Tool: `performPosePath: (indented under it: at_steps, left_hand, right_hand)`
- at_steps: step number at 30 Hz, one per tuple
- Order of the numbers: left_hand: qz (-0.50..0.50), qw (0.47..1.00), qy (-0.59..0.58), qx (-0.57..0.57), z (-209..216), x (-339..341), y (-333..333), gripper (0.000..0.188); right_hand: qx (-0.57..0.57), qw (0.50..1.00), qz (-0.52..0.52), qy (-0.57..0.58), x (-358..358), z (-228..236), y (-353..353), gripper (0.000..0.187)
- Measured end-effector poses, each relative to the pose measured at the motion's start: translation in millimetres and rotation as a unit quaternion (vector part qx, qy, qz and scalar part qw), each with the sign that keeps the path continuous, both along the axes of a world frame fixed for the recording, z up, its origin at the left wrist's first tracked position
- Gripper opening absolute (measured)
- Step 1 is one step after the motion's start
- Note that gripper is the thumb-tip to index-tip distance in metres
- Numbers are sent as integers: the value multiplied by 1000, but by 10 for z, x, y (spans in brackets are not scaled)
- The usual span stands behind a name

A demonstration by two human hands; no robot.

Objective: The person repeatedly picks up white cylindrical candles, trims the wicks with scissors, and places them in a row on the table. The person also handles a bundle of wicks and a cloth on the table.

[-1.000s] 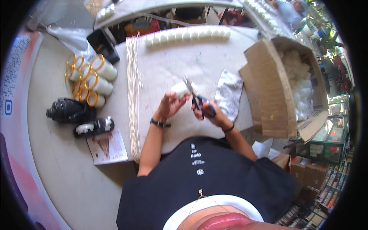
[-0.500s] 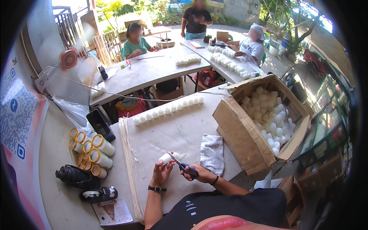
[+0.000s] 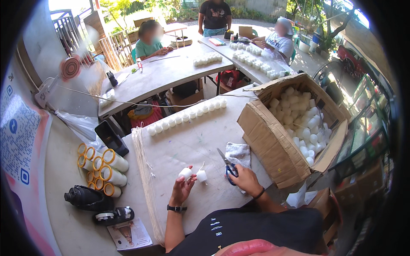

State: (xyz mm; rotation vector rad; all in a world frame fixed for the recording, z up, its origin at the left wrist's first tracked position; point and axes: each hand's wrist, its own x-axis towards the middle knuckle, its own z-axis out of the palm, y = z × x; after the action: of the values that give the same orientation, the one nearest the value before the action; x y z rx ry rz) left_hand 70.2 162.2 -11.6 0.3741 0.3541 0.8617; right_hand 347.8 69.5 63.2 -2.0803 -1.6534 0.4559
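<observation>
My left hand [image 3: 183, 188] is closed on a short white candle [image 3: 185, 173], held between thumb and fingertips just above the table. Beside its fingertips is a second white candle [image 3: 201, 176] with a pale wick sticking up; whether the fingers touch it I cannot tell. My right hand [image 3: 246, 180] grips blue-handled scissors [image 3: 227, 164] by the loops. Their blades point away and to the left, apart from both candles, beside a folded grey-white cloth [image 3: 238, 154]. Long cream wick strings [image 3: 147, 183] lie in a bundle left of my left hand.
White candles [image 3: 185, 118] stand in a row at the table's far edge. A cardboard box [image 3: 273, 145] full of white pieces is on the right. Orange-rimmed tubes [image 3: 112, 164], a phone [image 3: 112, 138] and a black bottle [image 3: 87, 197] lie left. Several people sit or stand beyond.
My right hand has drawn the scissors away from the candle, to the right and toward the cloth. The second candle and its wick now show plainly beside my left hand.
</observation>
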Motion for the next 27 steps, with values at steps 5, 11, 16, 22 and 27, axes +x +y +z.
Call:
performPosePath:
  at_steps: [5,11,16,22,27]
  left_hand:
    - [19,987,127,97,243,109,-55,76]
    - [95,949,226,196,329,171,-130,80]
    - [89,920,273,266,418,301,-259,63]
    - [70,810,403,420,623,423,-456,58]
    - [100,709,479,509,824,356,-565,61]
  right_hand:
    - [-61,982,-54,-172,223,-210,-164,43]
    - [21,982,-43,-185,66,-22,-108,37]
    - [-2,980,92,176,-184,148,93,45]
    - [-127,845,164,492,-433,86,159,50]
    - [-130,822,176,526,-533,33,165,43]
